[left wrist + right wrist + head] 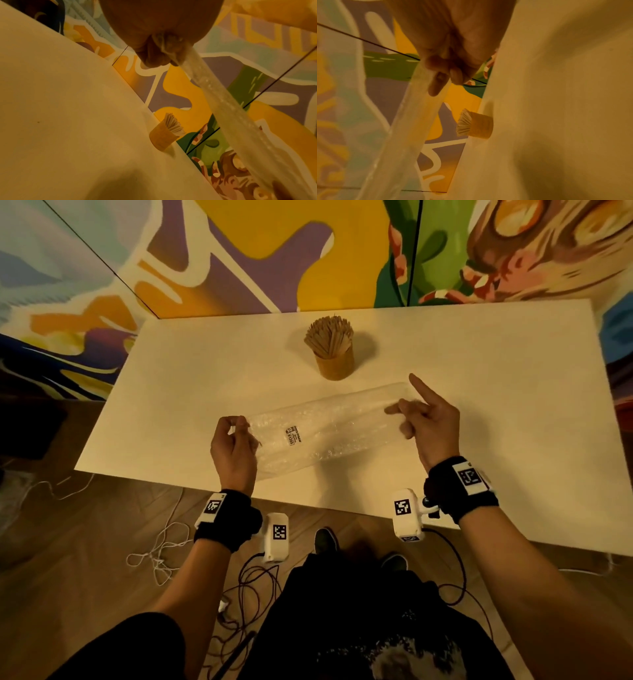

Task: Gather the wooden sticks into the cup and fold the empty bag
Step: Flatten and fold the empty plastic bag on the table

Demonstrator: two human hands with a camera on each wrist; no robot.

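Observation:
A clear, crinkled plastic bag (318, 429) with a small printed label is stretched above the white table (479, 392) between both hands. My left hand (236, 436) pinches its left end; the left wrist view shows the bag (223, 105) bunched in the curled fingers (154, 54). My right hand (416, 414) pinches the right end with thumb and middle fingers, index finger pointing up; the bag (412, 121) hangs from it there. Behind the bag stands a tan cup (334, 366) packed with wooden sticks (329, 335), also seen as cup (162, 136) and cup (482, 126).
A colourful painted wall (274, 251) rises right behind the table's far edge. Cables (253, 587) lie on the wooden floor near my feet, below the table's near edge. Bare table surface lies to both sides of the cup.

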